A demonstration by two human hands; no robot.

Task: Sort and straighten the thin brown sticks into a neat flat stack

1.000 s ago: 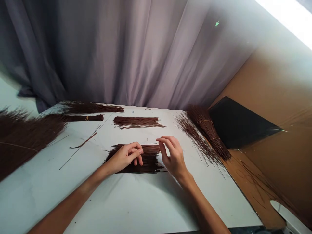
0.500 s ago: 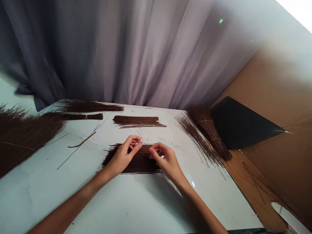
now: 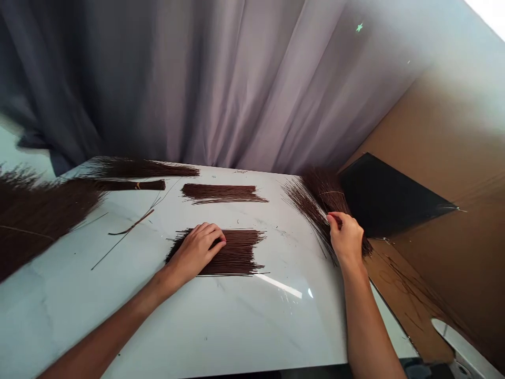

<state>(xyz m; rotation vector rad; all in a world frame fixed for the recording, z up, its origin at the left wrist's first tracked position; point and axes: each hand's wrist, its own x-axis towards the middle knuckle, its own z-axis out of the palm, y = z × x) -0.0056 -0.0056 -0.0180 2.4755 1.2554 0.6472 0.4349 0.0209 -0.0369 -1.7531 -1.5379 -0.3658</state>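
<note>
My left hand (image 3: 201,245) rests over the left part of a flat layer of thin brown sticks (image 3: 239,252) on the white table. Its fingers are curled, with thumb and index fingertips close together; whether anything thin is between them is hidden. My right hand (image 3: 347,237) is at the loose pile of brown sticks (image 3: 310,208) on the right, fingers closed in a pinch at the sticks. Beside this pile lies a thick tied bundle of sticks (image 3: 331,187), partly covered by the hand.
A smaller row of sticks (image 3: 224,193) lies behind the layer. More bundles (image 3: 138,168) and a large dark heap (image 3: 39,221) are at the left, near a crossed strip (image 3: 132,229). A grey curtain (image 3: 221,84) hangs behind; brown board (image 3: 445,152) stands right.
My right hand has moved from above the stick layer to the loose pile on the right. My left hand has lowered slightly and turned palm down over the layer.
</note>
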